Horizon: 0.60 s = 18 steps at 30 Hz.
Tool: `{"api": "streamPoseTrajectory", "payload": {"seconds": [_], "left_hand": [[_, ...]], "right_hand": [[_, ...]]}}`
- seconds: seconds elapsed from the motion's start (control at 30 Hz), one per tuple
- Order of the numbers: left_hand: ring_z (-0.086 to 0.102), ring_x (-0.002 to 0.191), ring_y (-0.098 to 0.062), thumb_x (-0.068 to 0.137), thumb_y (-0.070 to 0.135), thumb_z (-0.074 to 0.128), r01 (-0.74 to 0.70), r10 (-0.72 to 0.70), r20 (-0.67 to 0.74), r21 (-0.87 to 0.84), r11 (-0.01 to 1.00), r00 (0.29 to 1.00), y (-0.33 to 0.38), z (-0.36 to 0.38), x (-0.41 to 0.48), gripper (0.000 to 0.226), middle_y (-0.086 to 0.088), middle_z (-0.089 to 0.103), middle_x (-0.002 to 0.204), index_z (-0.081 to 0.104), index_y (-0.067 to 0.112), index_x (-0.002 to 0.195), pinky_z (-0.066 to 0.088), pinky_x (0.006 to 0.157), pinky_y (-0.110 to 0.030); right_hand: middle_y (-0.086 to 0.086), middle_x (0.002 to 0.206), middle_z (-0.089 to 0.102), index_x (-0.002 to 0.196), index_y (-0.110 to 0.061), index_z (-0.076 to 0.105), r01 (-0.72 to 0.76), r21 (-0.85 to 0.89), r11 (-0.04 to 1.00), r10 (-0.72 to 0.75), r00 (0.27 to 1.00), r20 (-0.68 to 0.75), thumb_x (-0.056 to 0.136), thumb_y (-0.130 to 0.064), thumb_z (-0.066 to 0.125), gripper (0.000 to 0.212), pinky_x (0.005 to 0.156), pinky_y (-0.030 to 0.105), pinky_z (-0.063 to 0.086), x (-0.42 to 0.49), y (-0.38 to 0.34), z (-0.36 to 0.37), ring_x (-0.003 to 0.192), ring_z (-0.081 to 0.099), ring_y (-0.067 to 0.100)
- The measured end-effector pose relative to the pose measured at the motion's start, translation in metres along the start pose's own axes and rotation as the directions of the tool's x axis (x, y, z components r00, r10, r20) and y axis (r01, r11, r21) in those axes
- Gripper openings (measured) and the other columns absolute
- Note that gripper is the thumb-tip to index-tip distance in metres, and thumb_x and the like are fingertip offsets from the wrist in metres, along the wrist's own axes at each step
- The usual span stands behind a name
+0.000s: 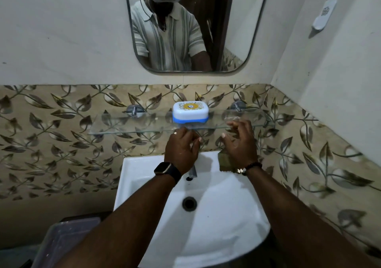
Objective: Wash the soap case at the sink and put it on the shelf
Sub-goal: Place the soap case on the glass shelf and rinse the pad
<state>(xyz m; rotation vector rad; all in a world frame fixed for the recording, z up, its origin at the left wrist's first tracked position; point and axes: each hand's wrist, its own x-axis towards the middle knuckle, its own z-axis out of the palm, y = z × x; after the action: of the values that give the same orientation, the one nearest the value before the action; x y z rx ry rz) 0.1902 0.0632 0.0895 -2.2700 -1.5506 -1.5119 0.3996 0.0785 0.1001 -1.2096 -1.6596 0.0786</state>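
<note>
Left grip, right grip empty, just below soap case on shelf

This is a small bathroom. A white sink sits against leaf-patterned tiles, with a glass shelf and a rounded mirror mounted above it.

Either side of the soap case the glass shelf is bare; below, its front edge and the tap crowd the back of the sink.
</note>
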Motion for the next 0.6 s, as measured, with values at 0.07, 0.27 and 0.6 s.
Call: {"api": "streamPoseTrajectory", "payload": {"seconds": [0.07, 0.27, 0.6], "left_hand": [[0.059, 0.077, -0.031, 0.091, 0.022, 0.064, 0.003, -0.001, 0.069, -0.027, 1.000, 0.998, 0.007, 0.013, -0.007, 0.016, -0.010, 0.063, 0.084, 0.069, 0.009, 0.085, 0.048, 0.064, -0.039], [0.063, 0.085, -0.027, 0.093, 0.023, 0.066, 0.087, -0.053, 0.334, -0.087, 0.992, 0.941, 0.024, 0.061, -0.024, 0.012, -0.006, 0.065, 0.096, 0.072, 0.013, 0.094, 0.051, 0.071, -0.037], [0.055, 0.112, -0.033, 0.092, 0.029, 0.061, 0.119, -0.121, 0.637, 0.047, 0.992, 0.761, 0.033, 0.135, -0.037, 0.026, -0.009, 0.061, 0.123, 0.067, 0.021, 0.117, 0.049, 0.091, -0.038]], "right_hand": [[0.010, 0.114, 0.053, 0.106, -0.008, 0.062, -0.004, -0.058, 0.998, 0.002, 0.999, -0.035, 0.082, -0.008, 0.072, 0.026, 0.095, 0.026, 0.045, -0.017, 0.011, -0.007, 0.108, 0.053, 0.019], [0.012, 0.111, 0.053, 0.103, -0.006, 0.060, -0.151, -0.151, 0.977, 0.161, 0.986, 0.051, 0.079, -0.001, 0.065, 0.025, 0.093, 0.041, 0.048, -0.046, 0.049, -0.022, 0.106, 0.055, 0.031], [0.014, 0.119, 0.056, 0.116, -0.009, 0.062, -0.297, -0.268, 0.917, 0.354, 0.914, 0.198, 0.077, 0.002, 0.062, 0.040, 0.096, 0.042, 0.048, -0.064, 0.100, -0.022, 0.113, 0.054, 0.034]]}}
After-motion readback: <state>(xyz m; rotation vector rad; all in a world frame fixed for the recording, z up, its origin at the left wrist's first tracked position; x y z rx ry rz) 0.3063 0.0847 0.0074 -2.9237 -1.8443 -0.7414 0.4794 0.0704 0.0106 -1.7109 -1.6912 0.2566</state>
